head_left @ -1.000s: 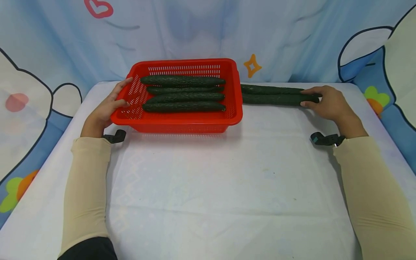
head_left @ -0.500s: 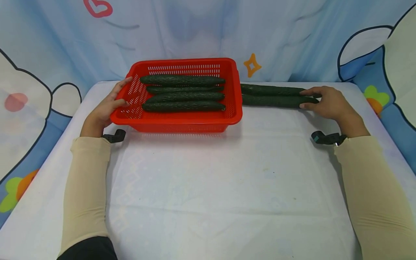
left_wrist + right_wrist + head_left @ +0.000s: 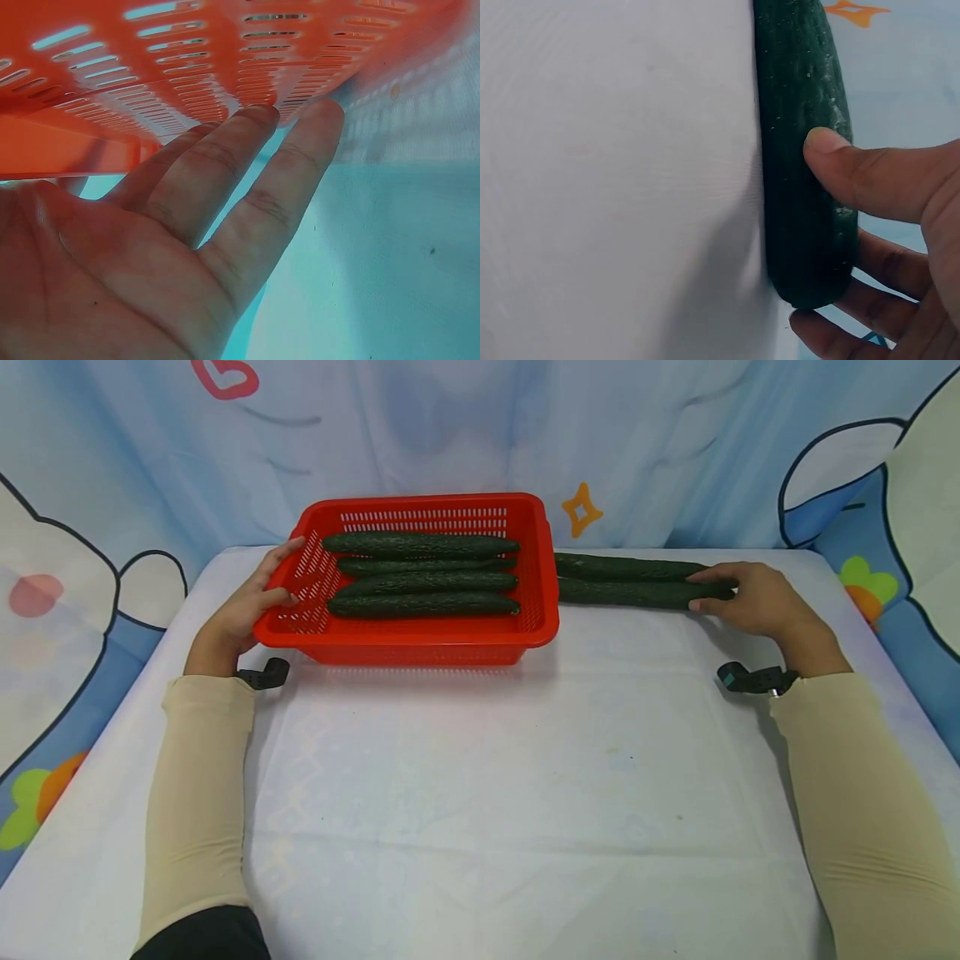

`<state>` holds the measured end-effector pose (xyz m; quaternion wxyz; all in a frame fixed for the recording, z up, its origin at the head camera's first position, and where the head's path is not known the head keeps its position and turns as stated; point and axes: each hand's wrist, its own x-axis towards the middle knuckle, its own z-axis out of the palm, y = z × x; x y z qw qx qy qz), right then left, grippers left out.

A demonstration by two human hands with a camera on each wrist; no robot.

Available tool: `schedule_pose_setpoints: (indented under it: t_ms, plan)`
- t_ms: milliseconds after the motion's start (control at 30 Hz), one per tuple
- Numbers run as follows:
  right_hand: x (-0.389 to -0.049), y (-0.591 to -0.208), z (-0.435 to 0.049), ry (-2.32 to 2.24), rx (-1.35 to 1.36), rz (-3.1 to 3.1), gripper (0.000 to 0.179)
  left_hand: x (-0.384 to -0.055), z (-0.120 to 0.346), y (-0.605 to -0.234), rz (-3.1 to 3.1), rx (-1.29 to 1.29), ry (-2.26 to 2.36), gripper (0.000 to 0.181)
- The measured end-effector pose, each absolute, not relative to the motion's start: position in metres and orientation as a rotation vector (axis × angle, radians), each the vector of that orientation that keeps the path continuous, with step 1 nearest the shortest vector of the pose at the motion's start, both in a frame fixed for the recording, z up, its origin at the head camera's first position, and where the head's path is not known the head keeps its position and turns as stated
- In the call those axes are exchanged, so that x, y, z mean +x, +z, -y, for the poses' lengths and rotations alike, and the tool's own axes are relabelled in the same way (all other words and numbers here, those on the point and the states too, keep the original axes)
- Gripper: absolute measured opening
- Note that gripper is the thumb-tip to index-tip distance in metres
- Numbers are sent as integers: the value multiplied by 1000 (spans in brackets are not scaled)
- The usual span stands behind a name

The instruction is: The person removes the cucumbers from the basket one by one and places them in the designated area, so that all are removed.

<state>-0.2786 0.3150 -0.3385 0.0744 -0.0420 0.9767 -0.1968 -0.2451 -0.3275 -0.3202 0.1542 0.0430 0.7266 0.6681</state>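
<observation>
In the head view, a red perforated basket (image 3: 420,653) stands at the back left of the table with several dark green cucumbers (image 3: 423,604) side by side inside. My left hand (image 3: 243,614) holds its left end, thumb at the rim. The left wrist view shows fingers (image 3: 217,161) under the rim against the slotted wall (image 3: 187,82). To the right of the basket lie two more cucumbers, a back one (image 3: 622,567) and a front one (image 3: 630,593). My right hand (image 3: 765,600) grips the front one near its right end, thumb (image 3: 855,165) on its near side.
A white cloth (image 3: 480,793) covers the table. Behind it hangs a blue printed curtain (image 3: 450,435), close behind the basket and cucumbers. The basket's right wall stands right at the left ends of the two outside cucumbers.
The right hand's fingertips have shifted very slightly left along the front cucumber. The left hand, basket and cucumbers stay in place.
</observation>
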Motion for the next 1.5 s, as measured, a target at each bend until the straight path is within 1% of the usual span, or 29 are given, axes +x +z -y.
schedule_pose_setpoints:
  t_ms: [200, 333, 500, 633, 867, 1033, 1167, 1333, 1500]
  plan:
    - [-273, -328, -305, -606, -173, -2990, 61, -245, 327, -317, -2110, 129, 1871, 79]
    - [-259, -308, -283, -702, -334, -3054, 56, -246, 326, -316, -2130, 123, 1849, 80]
    - [-236, -286, -238, -799, -565, -3110, 46, -248, 326, -315, -2124, 137, 1869, 80]
    - [-223, -283, -207, -766, -687, -3122, 40, -248, 326, -315, -2112, 137, 1885, 80]
    - [-205, -290, -169, -764, -759, -3157, 35, -250, 324, -317, -2099, 143, 1885, 79]
    - [-202, -300, -147, -864, -908, -3174, 29, -252, 323, -317, -2102, 139, 1884, 78]
    - [-202, -302, -133, -907, -976, -3155, 25, -252, 324, -317, -2112, 134, 1873, 78]
    - [-209, -298, -112, -851, -1069, -3050, 26, -248, 327, -318, -2129, 109, 1868, 80]
    - [-219, -292, -89, -756, -1084, -2907, 28, -246, 329, -321, -2107, 127, 1899, 78]
